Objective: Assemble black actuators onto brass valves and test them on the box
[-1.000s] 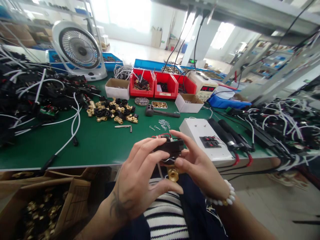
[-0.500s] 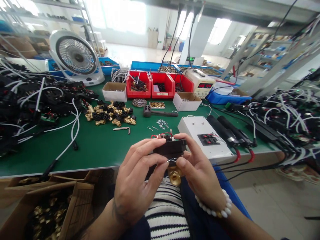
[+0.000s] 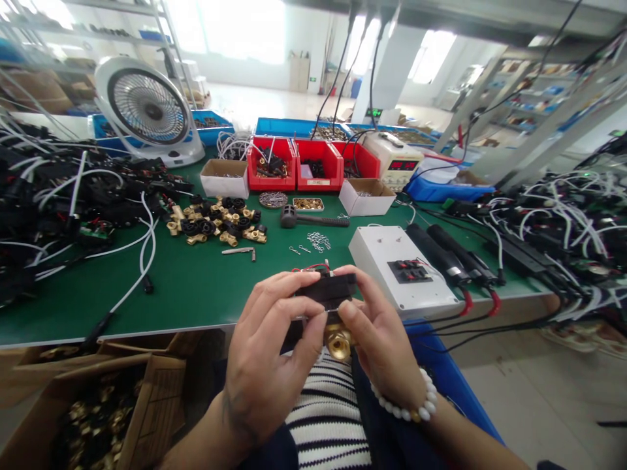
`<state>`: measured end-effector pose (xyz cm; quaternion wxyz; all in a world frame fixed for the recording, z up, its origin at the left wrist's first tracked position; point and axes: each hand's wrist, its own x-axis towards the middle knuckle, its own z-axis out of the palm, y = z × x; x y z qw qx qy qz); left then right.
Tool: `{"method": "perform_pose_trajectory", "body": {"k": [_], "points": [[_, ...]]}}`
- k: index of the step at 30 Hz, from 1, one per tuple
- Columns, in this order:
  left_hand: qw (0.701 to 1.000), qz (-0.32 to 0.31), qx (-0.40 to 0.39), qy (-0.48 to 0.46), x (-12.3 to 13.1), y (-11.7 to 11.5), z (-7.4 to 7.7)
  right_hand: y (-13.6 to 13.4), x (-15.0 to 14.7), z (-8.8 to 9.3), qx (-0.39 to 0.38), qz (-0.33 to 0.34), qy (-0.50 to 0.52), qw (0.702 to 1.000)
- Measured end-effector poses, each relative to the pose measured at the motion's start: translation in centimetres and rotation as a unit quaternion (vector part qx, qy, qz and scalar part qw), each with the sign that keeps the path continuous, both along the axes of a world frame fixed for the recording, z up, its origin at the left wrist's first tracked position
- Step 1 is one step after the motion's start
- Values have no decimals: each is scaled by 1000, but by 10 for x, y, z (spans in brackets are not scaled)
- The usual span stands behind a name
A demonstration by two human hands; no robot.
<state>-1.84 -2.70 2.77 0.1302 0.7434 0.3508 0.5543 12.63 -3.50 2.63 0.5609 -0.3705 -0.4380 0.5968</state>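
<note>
Above my lap, just off the table's front edge, both hands hold a black plastic housing [image 3: 323, 291] with a threaded brass fitting [image 3: 339, 346] below it. Thumb and forefinger of my left hand [image 3: 274, 339] pinch a small metal wire clip [image 3: 327, 312] against the underside of the housing; its other fingers lie along the housing's top. My right hand [image 3: 382, 326] wraps round the right end, with its thumb pressing close to the clip. Red wires show behind the housing. Loose hairpin-shaped clips [image 3: 319, 242] lie farther back on the green table [image 3: 206, 281].
A black mallet [image 3: 313, 218], a hex key [image 3: 239, 252] and a pile of brass fittings [image 3: 215, 220] lie ahead. Red bins [image 3: 318, 173] stand behind. A grey test box [image 3: 399, 274] is at right. Cabled units [image 3: 59, 196] crowd the left; a cardboard box [image 3: 151, 405] sits below.
The housing and both hands have shifted slightly left. My right thumb has moved up against the clip, which now sits closer to the housing.
</note>
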Motion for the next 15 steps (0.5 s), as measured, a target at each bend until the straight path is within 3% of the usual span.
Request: {"method": "perform_pose_trajectory", "body": {"k": [3, 6, 8, 9, 12, 13, 15], "points": [[986, -26, -102, -131, 0, 7, -10, 1, -1, -1, 27, 7, -8, 1000], [907, -183, -312, -216, -5, 18, -19, 7, 9, 7, 80, 61, -108, 989], [868, -230, -389, -206, -8, 23, -23, 22, 30, 16, 122, 79, -268, 952], [875, -212, -392, -191, -9, 24, -24, 33, 45, 21, 140, 59, -356, 922], [922, -141, -335, -133, -10, 21, -26, 79, 101, 29, 171, -171, -509, 826], [930, -143, -317, -121, -9, 18, -26, 96, 120, 28, 152, -195, -549, 799], [933, -165, -296, -119, -7, 14, -24, 124, 151, 22, 92, -142, -587, 792]]}}
